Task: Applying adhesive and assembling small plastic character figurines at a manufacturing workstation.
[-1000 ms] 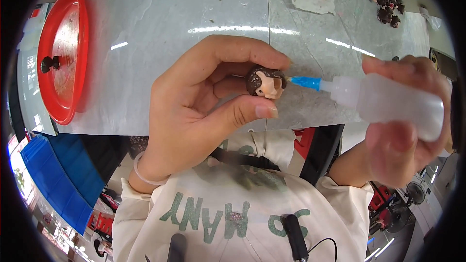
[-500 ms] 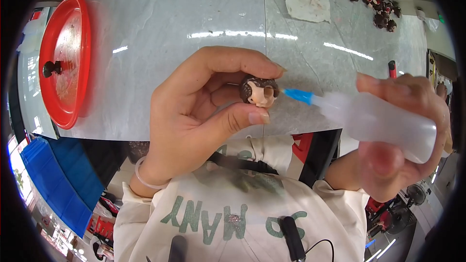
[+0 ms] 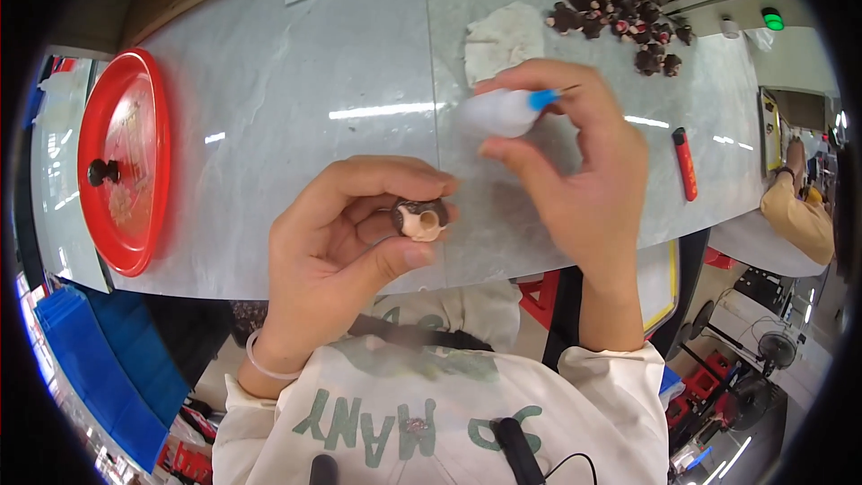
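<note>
The left hand [image 3: 346,251] pinches a small brown-and-cream figure head [image 3: 420,218] between thumb and fingers [image 3: 395,181], its hollow opening turned up toward the face, seemingly to keep it in view. Up and to the right of those fingers, the right hand [image 3: 575,175] is clenched around a translucent squeeze bottle [image 3: 498,112], its blue nozzle pointing away over the grey surface [image 3: 296,99]. Far left of the fingers lies a red tray [image 3: 135,242]; a heap of similar dark pieces [image 3: 620,22] sits beyond.
</note>
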Motion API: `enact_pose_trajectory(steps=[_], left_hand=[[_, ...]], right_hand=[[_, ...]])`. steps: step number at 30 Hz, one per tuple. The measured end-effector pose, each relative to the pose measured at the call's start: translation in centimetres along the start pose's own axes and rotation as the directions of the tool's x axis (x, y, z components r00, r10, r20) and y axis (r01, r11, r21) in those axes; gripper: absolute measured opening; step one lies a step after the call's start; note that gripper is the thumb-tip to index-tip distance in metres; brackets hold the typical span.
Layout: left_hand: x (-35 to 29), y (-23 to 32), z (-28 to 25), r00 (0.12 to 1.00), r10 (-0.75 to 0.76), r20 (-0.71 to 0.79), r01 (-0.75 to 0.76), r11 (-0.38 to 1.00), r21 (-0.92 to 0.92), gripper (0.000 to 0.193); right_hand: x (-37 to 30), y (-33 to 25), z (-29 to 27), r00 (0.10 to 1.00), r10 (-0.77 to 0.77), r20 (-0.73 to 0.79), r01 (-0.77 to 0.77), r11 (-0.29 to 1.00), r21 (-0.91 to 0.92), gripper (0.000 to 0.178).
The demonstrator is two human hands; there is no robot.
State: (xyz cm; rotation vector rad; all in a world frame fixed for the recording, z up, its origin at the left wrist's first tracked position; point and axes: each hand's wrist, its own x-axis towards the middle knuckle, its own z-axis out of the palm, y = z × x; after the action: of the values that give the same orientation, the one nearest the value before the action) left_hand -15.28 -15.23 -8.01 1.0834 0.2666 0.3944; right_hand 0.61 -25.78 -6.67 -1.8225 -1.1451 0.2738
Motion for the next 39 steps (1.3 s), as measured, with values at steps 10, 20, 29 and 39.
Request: enact_pose_trajectory(steps=[10,20,29,39], left_hand=[[0.4,0.2,0.2,0.999,-0.029,0.026,0.028,0.998,0.061,0.031],[-0.2,0.5,-0.2,0.996,-0.073,0.048,0.072,0.997,0.020,0.031],[0.0,0.5,-0.1,0.994,-0.096,0.047,0.099,0.994,-0.048,0.033],[0.0,0.4,-0.5,0.997,0.014,0.078,-0.014,1.000,0.002,0.039]], right_hand=[[3.6,3.8,-5.5,0.951,0.210,-0.229,-0.258,0.944,-0.207,0.014],[0.9,2.0,-5.1,0.996,0.011,-0.089,-0.042,0.934,-0.356,0.024],[-2.1,-0.1,-6.0,0.954,0.226,-0.197,-0.144,0.921,0.361,0.018],[-2.4,-3.0,-3.0,0.992,0.091,0.085,-0.121,0.877,0.466,0.024]])
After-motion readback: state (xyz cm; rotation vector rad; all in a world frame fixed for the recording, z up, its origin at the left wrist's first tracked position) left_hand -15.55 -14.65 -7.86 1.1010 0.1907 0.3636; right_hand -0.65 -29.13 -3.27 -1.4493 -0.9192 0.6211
